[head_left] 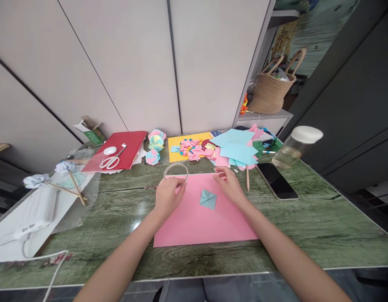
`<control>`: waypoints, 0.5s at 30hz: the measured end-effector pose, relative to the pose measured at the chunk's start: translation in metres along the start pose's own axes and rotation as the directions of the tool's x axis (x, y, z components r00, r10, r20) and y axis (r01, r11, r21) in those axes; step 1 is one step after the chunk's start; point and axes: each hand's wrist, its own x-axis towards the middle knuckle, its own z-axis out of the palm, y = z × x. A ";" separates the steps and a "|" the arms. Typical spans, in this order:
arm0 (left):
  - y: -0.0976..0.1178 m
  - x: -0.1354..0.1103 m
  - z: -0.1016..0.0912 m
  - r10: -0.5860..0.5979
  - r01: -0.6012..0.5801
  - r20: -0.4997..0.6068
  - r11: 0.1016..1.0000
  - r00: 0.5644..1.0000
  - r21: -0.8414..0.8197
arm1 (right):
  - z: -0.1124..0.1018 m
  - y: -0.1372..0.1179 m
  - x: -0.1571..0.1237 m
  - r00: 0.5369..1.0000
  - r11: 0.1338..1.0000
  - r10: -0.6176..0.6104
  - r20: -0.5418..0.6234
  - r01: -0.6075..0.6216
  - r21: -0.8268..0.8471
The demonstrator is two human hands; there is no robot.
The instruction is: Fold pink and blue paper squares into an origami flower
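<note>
My left hand (pixel 169 193) is closed on a roll of clear tape (pixel 176 165), which stands upright at the back edge of a pink paper sheet (pixel 187 226). Over the sheet's back right part, my right hand (pixel 229 184) has its fingers bent, with the thumb and fingertips slightly apart; nothing shows clearly between them. Between the two hands lies a small folded blue-green paper piece (pixel 208 199), flat on the pink sheet.
Behind are a yellow sheet (pixel 173 157) with small pink pieces, light blue paper (pixel 238 147), paper balls (pixel 153 157) and scissors (pixel 111 162) on red paper (pixel 127 140). A pencil (pixel 247 180), phone (pixel 277 181) and bottle (pixel 294 147) stand right. A white power strip (pixel 39 212) lies left.
</note>
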 end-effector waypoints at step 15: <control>-0.024 0.008 0.004 -0.049 0.043 0.154 0.998 0.987 0.039 | 0.008 -0.012 -0.019 0.877 0.995 -0.103 0.470 0.082 0.065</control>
